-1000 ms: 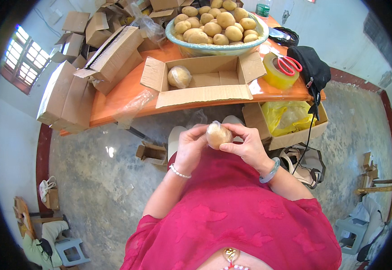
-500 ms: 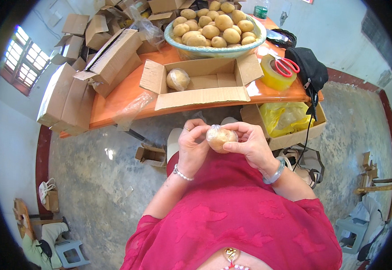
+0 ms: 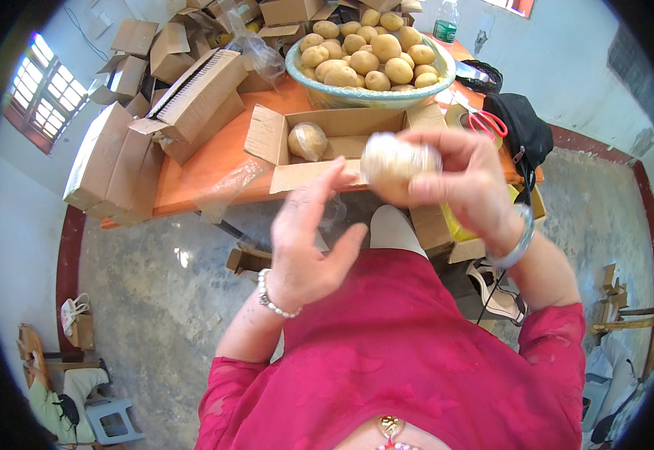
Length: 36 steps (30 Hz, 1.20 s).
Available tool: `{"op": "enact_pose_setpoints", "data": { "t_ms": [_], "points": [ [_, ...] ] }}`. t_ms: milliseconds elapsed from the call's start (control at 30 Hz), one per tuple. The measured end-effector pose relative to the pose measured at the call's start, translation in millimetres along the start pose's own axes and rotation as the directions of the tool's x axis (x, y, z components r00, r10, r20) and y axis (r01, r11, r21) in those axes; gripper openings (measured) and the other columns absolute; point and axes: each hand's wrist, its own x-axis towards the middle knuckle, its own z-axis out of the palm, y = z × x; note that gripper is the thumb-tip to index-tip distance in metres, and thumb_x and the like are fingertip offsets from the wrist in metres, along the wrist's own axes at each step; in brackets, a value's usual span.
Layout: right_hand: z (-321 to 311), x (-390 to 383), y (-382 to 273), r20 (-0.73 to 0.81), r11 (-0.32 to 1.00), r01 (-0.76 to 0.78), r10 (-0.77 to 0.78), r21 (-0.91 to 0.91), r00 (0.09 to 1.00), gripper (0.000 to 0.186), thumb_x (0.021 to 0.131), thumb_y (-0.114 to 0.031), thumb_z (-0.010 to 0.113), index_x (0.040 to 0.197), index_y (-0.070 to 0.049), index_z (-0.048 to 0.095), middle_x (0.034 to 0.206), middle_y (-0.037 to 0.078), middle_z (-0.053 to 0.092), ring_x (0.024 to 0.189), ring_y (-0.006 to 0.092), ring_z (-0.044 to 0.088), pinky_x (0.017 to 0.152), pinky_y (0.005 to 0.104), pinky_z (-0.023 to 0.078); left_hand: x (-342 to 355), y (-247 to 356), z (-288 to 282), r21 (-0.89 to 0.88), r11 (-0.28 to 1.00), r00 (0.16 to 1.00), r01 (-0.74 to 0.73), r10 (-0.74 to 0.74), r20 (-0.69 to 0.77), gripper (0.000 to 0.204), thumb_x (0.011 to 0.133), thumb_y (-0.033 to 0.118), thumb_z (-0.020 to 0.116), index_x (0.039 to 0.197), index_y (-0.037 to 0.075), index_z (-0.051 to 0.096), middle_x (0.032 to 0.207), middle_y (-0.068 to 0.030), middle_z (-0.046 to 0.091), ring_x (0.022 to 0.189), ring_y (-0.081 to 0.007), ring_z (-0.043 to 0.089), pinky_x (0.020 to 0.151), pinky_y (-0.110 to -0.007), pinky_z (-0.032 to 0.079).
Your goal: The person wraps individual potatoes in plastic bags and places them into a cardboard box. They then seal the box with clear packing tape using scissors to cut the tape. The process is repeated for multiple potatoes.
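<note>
A potato wrapped in clear plastic film (image 3: 393, 169) is held up in my right hand (image 3: 466, 176), thumb in front and fingers behind; it is slightly blurred. To its left my left hand (image 3: 308, 244) holds nothing, its fingers stretched out and the thumb apart. Just beyond both hands an open cardboard box (image 3: 265, 135) sits on the table, partly hidden by the held potato. Inside its left end lies another film-wrapped potato (image 3: 307, 141). Behind the box stands a wide pale-blue basin (image 3: 342, 95) heaped with loose potatoes (image 3: 385, 48).
Cardboard boxes (image 3: 192, 112) crowd the left of the orange table (image 3: 184, 184). At the right are red-handled scissors (image 3: 486, 120), a black bag (image 3: 518, 127) and a bottle (image 3: 445, 21). A piece of clear film (image 3: 233, 184) hangs over the front edge. At lower left a person sits near a stool (image 3: 117, 421).
My right hand has lifted the wrapped potato forward and up toward the box. My left hand has let go of it and spread its fingers.
</note>
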Motion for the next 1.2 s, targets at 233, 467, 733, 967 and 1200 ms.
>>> {"op": "enact_pose_setpoints", "data": {
  "t_ms": [233, 467, 733, 967, 1200],
  "points": [
    [-20, 92, 5, 0.0, 0.868, -0.105, 0.12, -0.486, 0.993, 0.041, 0.073, -0.013, 0.073, 0.107, 0.008, 0.066, 0.095, 0.01, 0.066, 0.086, 0.0144, 0.061, 0.081, 0.0257, 0.047, 13, -39, -28, 0.67, 0.734, 0.989, -0.107, 0.007, 0.15, 0.051, 0.067, 0.009, 0.078, 0.115, 0.003, 0.062, 0.119, -0.0104, 0.061, 0.107, -0.0311, 0.057, 0.097, -0.042, 0.041],
    [-2, 138, 57, 0.021, 0.716, -0.449, 0.543, -0.535, 0.84, 0.028, 0.077, -0.016, 0.073, 0.094, 0.005, 0.068, 0.085, 0.01, 0.064, 0.077, 0.0171, 0.059, 0.067, 0.0291, 0.05, 3, -68, -28, 0.629, 0.773, 0.987, -0.083, -0.025, 0.161, 0.036, 0.071, 0.003, 0.07, 0.106, 0.004, 0.067, 0.108, -0.0098, 0.065, 0.099, -0.0289, 0.061, 0.087, -0.037, 0.048],
    [2, 155, 84, 0.08, 0.587, -0.511, 0.701, -0.628, 0.708, 0.03, 0.081, -0.025, 0.071, 0.098, -0.001, 0.068, 0.089, 0.008, 0.062, 0.068, 0.0139, 0.056, 0.057, 0.0288, 0.046, 8, -73, -30, 0.615, 0.782, 0.987, -0.099, -0.001, 0.161, 0.032, 0.072, 0.002, 0.07, 0.103, 0.003, 0.068, 0.103, -0.0094, 0.067, 0.095, -0.0285, 0.062, 0.084, -0.037, 0.05],
    [-7, 149, 93, 0.051, 0.548, -0.357, 0.594, -0.757, 0.803, 0.03, 0.084, -0.024, 0.071, 0.099, 0.002, 0.068, 0.083, 0.006, 0.063, 0.064, 0.0116, 0.055, 0.057, 0.026, 0.046, 8, -75, -29, 0.591, 0.802, 0.989, -0.088, 0.0, 0.148, 0.032, 0.071, 0.002, 0.07, 0.103, 0.004, 0.068, 0.103, -0.0095, 0.066, 0.094, -0.0288, 0.062, 0.082, -0.037, 0.051],
    [-10, 151, 82, 0.084, 0.544, -0.398, 0.66, -0.739, 0.747, 0.023, 0.086, -0.018, 0.068, 0.093, 0.004, 0.069, 0.077, 0.003, 0.062, 0.066, 0.0101, 0.056, 0.06, 0.024, 0.047, 6, -75, -29, 0.566, 0.822, 0.988, -0.068, -0.024, 0.154, 0.034, 0.072, 0.001, 0.069, 0.105, 0.003, 0.067, 0.105, -0.0103, 0.065, 0.095, -0.0295, 0.062, 0.081, -0.037, 0.051]
  ]
}}
